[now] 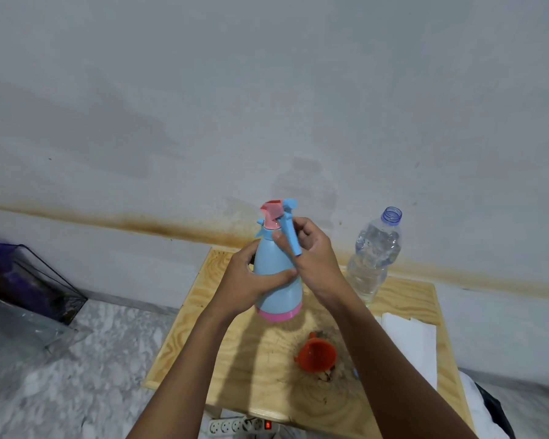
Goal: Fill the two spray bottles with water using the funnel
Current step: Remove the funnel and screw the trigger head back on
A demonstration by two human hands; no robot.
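spray bottle [279, 296], one; funnel [316, 356], one

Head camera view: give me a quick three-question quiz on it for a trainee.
1. True or false: the funnel sits in the neck of the spray bottle.
2. The water bottle is: A capped, B upright and uncapped, C lying on its side.
3. Which hand grips the spray bottle's body?

Key:
1. False. The funnel lies on the table.
2. B.
3. The left hand. The right hand holds the sprayer head.
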